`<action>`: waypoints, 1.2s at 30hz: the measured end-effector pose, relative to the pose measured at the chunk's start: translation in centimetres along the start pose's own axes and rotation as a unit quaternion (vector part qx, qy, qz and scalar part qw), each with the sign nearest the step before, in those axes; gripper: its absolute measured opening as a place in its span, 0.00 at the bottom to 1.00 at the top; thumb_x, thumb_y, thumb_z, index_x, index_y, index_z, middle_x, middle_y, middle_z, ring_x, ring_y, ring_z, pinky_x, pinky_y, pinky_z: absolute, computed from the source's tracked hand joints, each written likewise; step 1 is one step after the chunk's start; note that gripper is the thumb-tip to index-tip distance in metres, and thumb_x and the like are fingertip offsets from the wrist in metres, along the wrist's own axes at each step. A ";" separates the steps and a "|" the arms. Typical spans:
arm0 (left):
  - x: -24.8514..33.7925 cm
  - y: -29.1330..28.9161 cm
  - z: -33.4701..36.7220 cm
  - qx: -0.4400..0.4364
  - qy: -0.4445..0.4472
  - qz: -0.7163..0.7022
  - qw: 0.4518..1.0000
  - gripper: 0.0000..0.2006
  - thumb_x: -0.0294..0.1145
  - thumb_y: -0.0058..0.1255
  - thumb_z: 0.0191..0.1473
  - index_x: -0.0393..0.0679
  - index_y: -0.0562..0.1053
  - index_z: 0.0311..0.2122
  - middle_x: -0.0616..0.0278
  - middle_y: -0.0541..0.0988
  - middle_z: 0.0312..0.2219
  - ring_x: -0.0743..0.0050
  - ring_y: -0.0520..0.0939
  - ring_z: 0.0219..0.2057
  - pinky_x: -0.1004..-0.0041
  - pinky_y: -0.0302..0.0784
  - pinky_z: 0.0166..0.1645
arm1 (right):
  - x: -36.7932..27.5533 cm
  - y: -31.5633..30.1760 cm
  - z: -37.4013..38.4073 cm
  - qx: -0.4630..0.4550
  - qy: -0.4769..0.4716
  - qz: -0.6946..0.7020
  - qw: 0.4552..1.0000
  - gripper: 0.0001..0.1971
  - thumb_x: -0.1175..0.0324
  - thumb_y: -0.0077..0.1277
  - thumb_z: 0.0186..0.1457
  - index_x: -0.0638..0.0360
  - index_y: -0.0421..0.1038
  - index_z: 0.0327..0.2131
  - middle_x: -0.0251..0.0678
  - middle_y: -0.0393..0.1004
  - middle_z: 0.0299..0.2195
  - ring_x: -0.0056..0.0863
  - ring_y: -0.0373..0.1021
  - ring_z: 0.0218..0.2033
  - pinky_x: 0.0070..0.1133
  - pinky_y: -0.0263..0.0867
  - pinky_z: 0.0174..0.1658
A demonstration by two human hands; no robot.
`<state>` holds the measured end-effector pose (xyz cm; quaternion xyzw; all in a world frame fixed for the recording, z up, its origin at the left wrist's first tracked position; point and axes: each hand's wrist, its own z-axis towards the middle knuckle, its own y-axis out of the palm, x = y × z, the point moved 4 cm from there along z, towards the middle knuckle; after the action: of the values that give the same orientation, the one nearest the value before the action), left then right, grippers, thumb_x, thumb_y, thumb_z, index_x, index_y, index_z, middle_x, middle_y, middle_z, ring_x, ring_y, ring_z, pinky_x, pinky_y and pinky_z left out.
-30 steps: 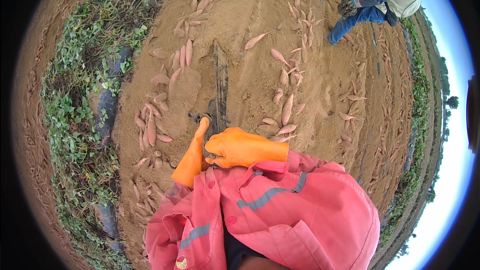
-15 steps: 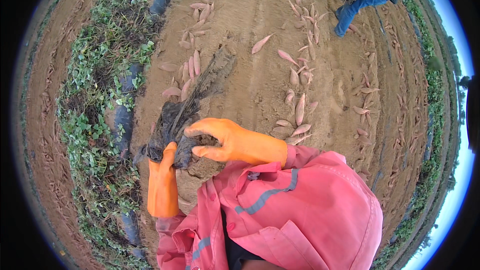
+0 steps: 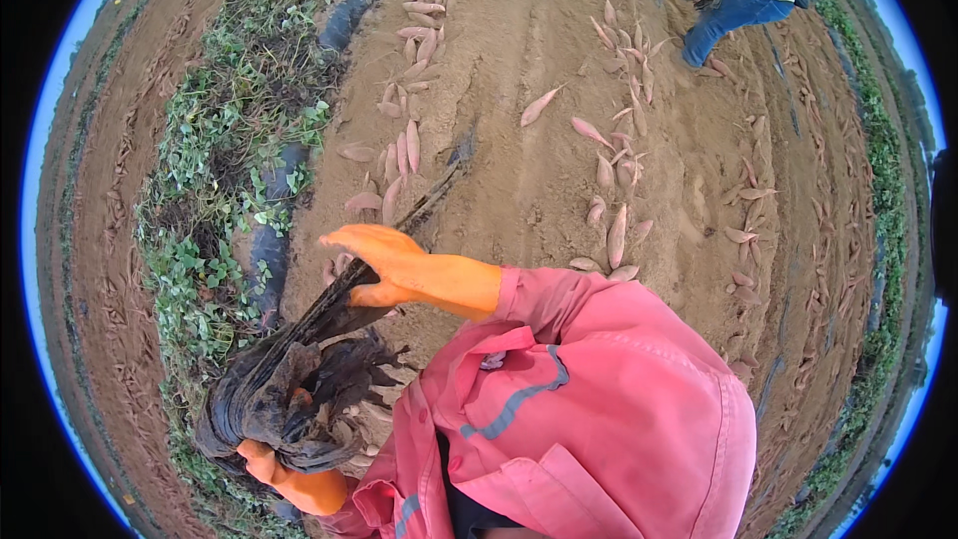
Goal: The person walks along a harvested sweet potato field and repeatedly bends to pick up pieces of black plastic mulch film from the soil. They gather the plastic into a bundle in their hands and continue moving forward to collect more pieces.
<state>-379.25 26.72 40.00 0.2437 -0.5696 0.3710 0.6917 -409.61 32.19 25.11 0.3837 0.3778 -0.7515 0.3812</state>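
A long piece of dirty black plastic mulch film (image 3: 274, 379) is bunched up at the lower left and stretches as a twisted strip toward the sandy ground ahead. My left hand (image 3: 299, 481), in an orange rubber glove, grips the crumpled bundle from below, its fingers partly covered by the folds. Further up, my right hand (image 3: 409, 269), gloved the same way, is closed around the narrow strip between thumb and fingers. Beyond it, the strip's thin far end runs past a row of sweet potatoes (image 3: 402, 150).
Another row of sweet potatoes (image 3: 618, 237) lies to the right. At the left, green vines (image 3: 200, 260) cover a ridge beside black film (image 3: 269, 260) in the soil. A person in blue jeans (image 3: 733, 20) bends over at the far right.
My left hand has moved down and left with a larger bundle of film. My right hand has shifted left and closed around the strip, which is now stretched tighter.
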 end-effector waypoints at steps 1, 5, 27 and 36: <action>0.4 0.7 -0.3 0.015 -0.020 0.002 1.000 0.26 0.45 0.51 0.67 0.30 0.70 0.57 0.47 0.80 0.50 0.54 0.82 0.48 0.61 0.77 0.58 | -0.4 2.2 0.4 -0.041 0.045 0.096 0.994 0.41 0.57 0.70 0.49 0.58 0.65 0.64 0.48 0.76 0.55 0.47 0.73 0.58 0.34 0.67 0.61; 2.1 3.0 4.7 -0.030 0.001 -0.253 0.967 0.36 0.57 0.46 0.69 0.29 0.66 0.63 0.45 0.79 0.52 0.50 0.80 0.52 0.52 0.73 0.62 | -3.8 7.0 -0.4 -0.185 0.107 0.275 0.937 0.32 0.54 0.63 0.59 0.60 0.68 0.61 0.40 0.78 0.45 0.32 0.74 0.46 0.27 0.68 0.50; -7.3 4.8 7.2 -0.008 0.055 0.194 0.979 0.16 0.16 0.55 0.58 0.37 0.79 0.52 0.46 0.83 0.49 0.48 0.83 0.52 0.62 0.73 0.61 | 1.3 4.8 -0.1 -0.185 0.182 0.369 0.892 0.19 0.67 0.64 0.59 0.63 0.77 0.51 0.29 0.83 0.45 0.19 0.75 0.45 0.27 0.72 0.50; -14.2 -6.0 12.8 0.245 -0.022 -0.106 0.963 0.12 0.31 0.57 0.63 0.35 0.78 0.47 0.55 0.84 0.43 0.67 0.84 0.40 0.64 0.82 0.44 | -2.6 4.8 -5.7 -0.377 0.253 0.221 0.863 0.14 0.61 0.59 0.63 0.60 0.78 0.45 0.25 0.77 0.32 0.15 0.67 0.34 0.20 0.67 0.39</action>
<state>-383.41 10.01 29.70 0.4731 -0.4470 0.4184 0.6335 -402.73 35.74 23.62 0.4607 0.6212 -0.3252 0.5441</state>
